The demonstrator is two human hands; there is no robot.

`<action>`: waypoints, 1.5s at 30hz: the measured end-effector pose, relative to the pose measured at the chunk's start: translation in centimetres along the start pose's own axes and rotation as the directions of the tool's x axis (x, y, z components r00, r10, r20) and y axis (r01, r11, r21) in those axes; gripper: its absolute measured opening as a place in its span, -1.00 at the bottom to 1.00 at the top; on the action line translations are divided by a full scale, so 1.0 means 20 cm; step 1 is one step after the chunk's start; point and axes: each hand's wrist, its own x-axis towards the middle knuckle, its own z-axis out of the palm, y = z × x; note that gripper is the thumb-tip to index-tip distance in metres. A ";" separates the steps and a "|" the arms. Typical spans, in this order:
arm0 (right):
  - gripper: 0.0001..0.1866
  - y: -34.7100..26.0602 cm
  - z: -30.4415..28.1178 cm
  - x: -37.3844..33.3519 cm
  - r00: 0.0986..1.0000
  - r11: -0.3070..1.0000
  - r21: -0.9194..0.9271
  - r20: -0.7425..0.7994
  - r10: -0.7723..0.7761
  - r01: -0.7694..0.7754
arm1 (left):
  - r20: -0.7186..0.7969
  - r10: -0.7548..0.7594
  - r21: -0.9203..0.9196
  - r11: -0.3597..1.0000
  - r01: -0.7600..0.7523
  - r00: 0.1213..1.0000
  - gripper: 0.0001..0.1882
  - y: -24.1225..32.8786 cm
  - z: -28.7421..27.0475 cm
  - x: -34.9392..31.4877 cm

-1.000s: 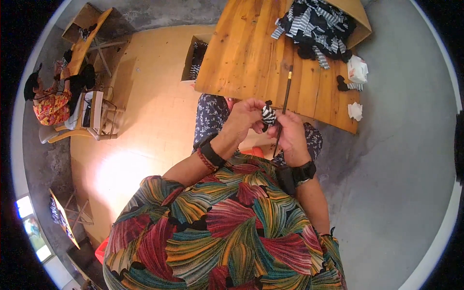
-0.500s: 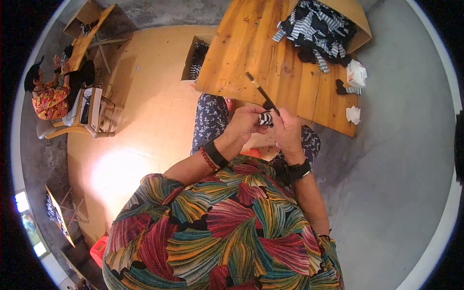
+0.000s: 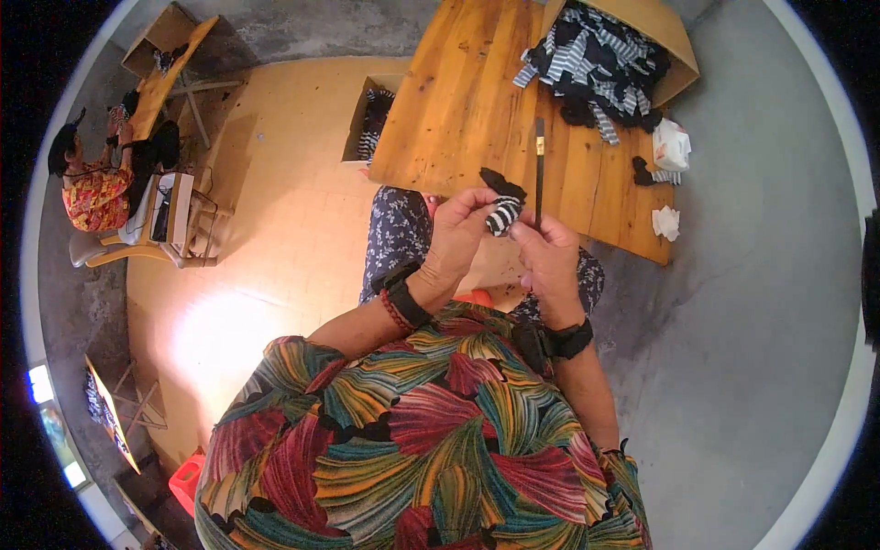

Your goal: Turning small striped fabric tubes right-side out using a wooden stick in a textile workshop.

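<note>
Above my lap, both hands hold a small black-and-white striped sock [image 3: 503, 218] with a solid black part at its far end. My left hand [image 3: 458, 229] pinches the sock from the left side, fingers closed. My right hand [image 3: 550, 257] is closed too, its thumb and fingertips at the sock's right edge. The same hand also grips a thin black stick [image 3: 539, 183] that looks like a brush, with a gold band near its far end. The stick points away from me over the table edge. Some of the fingertips are hidden behind the sock.
A wooden table [image 3: 458, 101] stands ahead, bearing a tipped cardboard box [image 3: 680, 55] spilling striped socks [image 3: 587, 69]. A white packet [image 3: 671, 147], a single sock [image 3: 662, 176] and crumpled tissue [image 3: 666, 223] lie at its right. Another box [image 3: 357, 137] stands left. A person [image 3: 96, 188] sits far left.
The stick has swung from leaning left to nearly upright in the picture. The sock has turned, and its black part now sticks out beyond my left fingers.
</note>
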 end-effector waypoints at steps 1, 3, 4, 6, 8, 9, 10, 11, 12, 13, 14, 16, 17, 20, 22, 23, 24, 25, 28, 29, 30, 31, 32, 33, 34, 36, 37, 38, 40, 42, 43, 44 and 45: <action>-0.97 0.01 -0.02 0.00 1.000 1.000 0.001 -0.002 -0.003 0.003 | -0.010 0.004 -0.004 1.000 -0.004 1.000 -0.88 0.00 0.00 0.00; -0.94 0.02 -0.06 0.01 0.998 0.988 0.139 0.038 0.058 -0.062 | 0.071 0.009 0.001 1.000 -0.009 0.997 -0.88 -0.01 -0.01 0.01; -0.94 0.02 -0.05 0.01 0.998 0.988 0.139 0.039 0.058 -0.063 | 0.144 0.012 0.006 1.000 -0.013 0.990 -0.88 -0.02 -0.02 0.01; -0.90 -0.01 -0.02 0.00 0.998 0.996 -0.069 0.032 -0.062 0.064 | 0.142 0.043 0.070 0.996 -0.054 0.989 -0.88 -0.02 -0.02 0.00; -0.88 0.03 -0.04 0.00 0.973 0.949 -0.217 0.011 -0.231 0.228 | 0.146 0.076 0.132 0.987 -0.095 0.986 -0.88 0.01 -0.01 -0.01; -0.86 0.04 -0.05 0.00 0.920 0.856 -0.360 0.016 -0.393 0.372 | 0.177 0.095 0.165 0.978 -0.125 0.980 -0.86 0.02 0.00 -0.02; -0.86 0.02 -0.04 0.00 0.919 0.854 -0.362 0.017 -0.394 0.373 | 0.209 0.114 0.195 0.968 -0.156 0.971 -0.85 0.02 0.00 -0.02; -0.85 -0.01 -0.02 -0.01 0.867 0.742 -0.484 0.076 -0.492 0.464 | 0.210 0.116 0.192 0.969 -0.158 0.971 -0.85 0.01 -0.01 -0.02; -0.84 -0.03 -0.01 -0.01 0.806 0.604 -0.587 0.149 -0.573 0.538 | 0.236 0.174 0.274 0.932 -0.237 0.956 -0.82 0.00 -0.03 -0.01; -0.84 -0.02 -0.01 0.00 0.804 0.601 -0.589 0.148 -0.576 0.539 | 0.270 0.227 0.351 0.882 -0.315 0.936 -0.80 0.00 -0.04 -0.01; -0.85 0.00 -0.02 0.01 0.799 0.611 -0.563 0.161 -0.579 0.556 | 0.274 0.228 0.348 0.882 -0.318 0.934 -0.80 0.00 -0.04 -0.01; -0.86 -0.01 -0.02 0.01 0.796 0.622 -0.537 0.175 -0.579 0.570 | 0.287 0.224 0.390 0.861 -0.328 0.931 -0.77 0.02 -0.05 -0.02; -0.87 -0.03 -0.02 0.00 0.801 0.602 -0.561 0.211 -0.560 0.569 | 0.336 0.211 0.377 0.863 -0.336 0.918 -0.79 0.05 -0.04 -0.02; -0.89 -0.03 -0.03 0.02 0.794 0.587 -0.568 0.222 -0.566 0.577 | 0.254 -0.015 0.172 0.985 -0.030 0.967 -0.82 0.12 -0.01 -0.03; -0.90 -0.02 -0.02 0.02 0.782 0.594 -0.548 0.202 -0.590 0.589 | 0.249 -0.058 0.025 0.998 0.053 0.967 -0.86 0.14 0.00 -0.02; -0.91 -0.02 -0.01 0.01 0.870 0.765 -0.417 0.184 -0.457 0.490 | 0.249 -0.100 -0.123 0.983 0.134 0.963 -0.89 0.15 0.00 -0.01; -0.91 -0.01 -0.01 0.00 0.932 0.895 -0.274 0.192 -0.308 0.352 | 0.256 -0.140 -0.268 0.940 0.209 0.957 -0.92 0.16 0.00 0.00; -0.91 -0.02 -0.01 -0.01 0.931 0.895 -0.272 0.194 -0.308 0.353 | 0.251 -0.193 -0.297 0.917 0.265 0.949 -0.91 0.15 -0.02 0.00; -0.93 -0.01 -0.06 0.01 0.963 0.990 -0.106 0.263 -0.063 0.094 | 0.231 -0.157 -0.306 0.925 0.225 0.960 -0.90 0.13 -0.03 0.01; -0.94 0.01 -0.09 0.03 0.954 0.998 -0.045 0.294 0.053 -0.042 | 0.184 -0.143 -0.290 0.937 0.192 0.972 -0.90 0.12 -0.04 0.01; -0.94 0.03 -0.11 0.04 0.929 0.984 0.011 0.332 0.164 -0.178 | 0.184 -0.144 -0.290 0.937 0.194 0.972 -0.90 0.12 -0.05 0.01; -0.94 0.04 -0.10 0.04 0.930 0.984 0.011 0.330 0.164 -0.177 | 0.206 -0.130 -0.231 0.957 0.177 0.970 -0.91 0.13 -0.05 0.01; -0.94 0.05 -0.08 0.03 0.965 0.996 -0.090 0.259 0.033 -0.010 | 0.229 -0.116 -0.172 0.972 0.158 0.966 -0.91 0.13 -0.06 0.01; -0.93 0.06 -0.06 0.02 0.974 0.968 -0.202 0.201 -0.108 0.149 | 0.232 -0.117 -0.172 0.972 0.159 0.966 -0.91 0.13 -0.05 0.02; -0.93 0.06 -0.04 0.00 0.973 0.968 -0.201 0.206 -0.108 0.150 | 0.189 -0.080 -0.163 0.980 0.112 0.979 -0.91 0.12 -0.05 0.03; -0.91 0.05 -0.01 -0.01 0.901 0.851 -0.348 -0.040 -0.433 0.394 | 0.144 -0.039 -0.152 0.987 0.061 0.989 -0.91 0.13 -0.05 0.04; -0.91 0.03 0.00 -0.02 0.901 0.851 -0.348 -0.041 -0.432 0.392 | 0.149 -0.048 -0.087 0.994 0.061 0.988 -0.90 0.16 -0.04 0.01; -0.89 -0.01 0.00 -0.03 0.913 0.853 -0.364 -0.016 -0.407 0.374 | 0.153 -0.057 -0.023 0.998 0.061 0.987 -0.88 0.18 -0.03 -0.01; -0.88 -0.02 0.00 -0.02 0.923 0.851 -0.385 0.007 -0.385 0.358 | 0.176 0.000 0.016 1.000 -0.003 0.984 -0.89 0.17 -0.03 -0.02; -0.87 0.01 0.00 -0.01 0.897 0.776 -0.454 0.164 -0.411 0.438 | 0.204 0.061 0.048 0.996 -0.072 0.977 -0.89 0.16 -0.01 -0.02; -0.86 -0.01 0.00 -0.01 0.876 0.732 -0.488 0.185 -0.445 0.475 | 0.190 0.041 0.009 0.999 -0.044 0.981 -0.90 0.15 0.00 -0.01; -0.86 0.01 -0.01 -0.01 0.879 0.739 -0.482 0.184 -0.440 0.471 | 0.176 0.022 -0.031 0.999 -0.017 0.984 -0.90 0.14 0.00 -0.01; -0.87 0.05 -0.03 0.01 0.910 0.823 -0.388 0.150 -0.387 0.414 | 0.171 0.016 -0.023 1.000 -0.013 0.985 -0.90 0.13 0.00 0.01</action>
